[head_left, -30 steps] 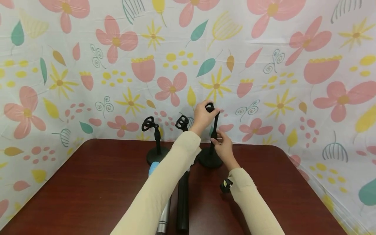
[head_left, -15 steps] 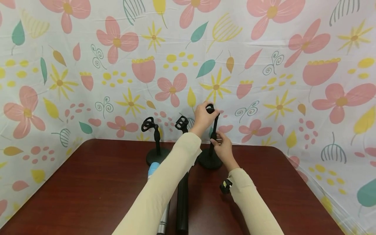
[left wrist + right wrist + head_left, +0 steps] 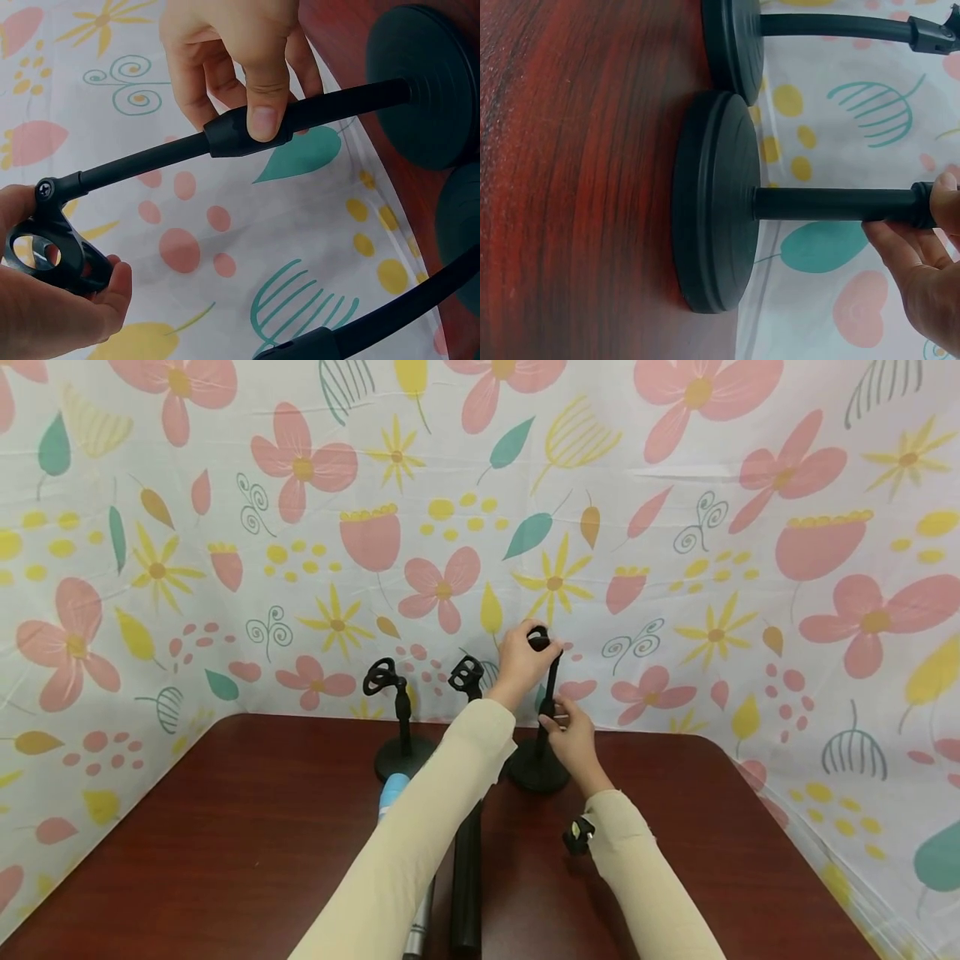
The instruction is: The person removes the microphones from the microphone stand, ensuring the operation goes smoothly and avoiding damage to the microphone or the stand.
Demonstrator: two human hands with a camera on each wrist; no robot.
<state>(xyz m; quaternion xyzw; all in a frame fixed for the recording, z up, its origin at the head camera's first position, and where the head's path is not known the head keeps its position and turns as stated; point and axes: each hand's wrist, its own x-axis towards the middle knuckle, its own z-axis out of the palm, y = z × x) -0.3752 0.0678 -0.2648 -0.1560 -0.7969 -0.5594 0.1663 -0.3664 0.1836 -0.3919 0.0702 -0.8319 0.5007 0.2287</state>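
Observation:
A black desktop microphone stand (image 3: 538,772) stands upright at the back of the table on its round base. At its top, my left hand (image 3: 522,660) grips the ring-shaped microphone clip (image 3: 69,238) between thumb and fingers. Lower on the pole, my right hand (image 3: 573,739) pinches the thick collar (image 3: 231,135), with the thumb on one side and fingers behind. In the right wrist view the base (image 3: 716,202) rests flat on the wooden table, and the right fingers touch the pole just below the collar.
Two similar stands, one at left (image 3: 403,727) and one in the middle (image 3: 467,675), stand alongside. A silver microphone with a blue head (image 3: 393,788) and a long black cylinder (image 3: 467,885) lie in front, partly hidden by the left sleeve. Patterned cloth (image 3: 442,585) hangs behind the table.
Both hands keep their hold on the stand with almost no movement. The head view shifts very slightly.

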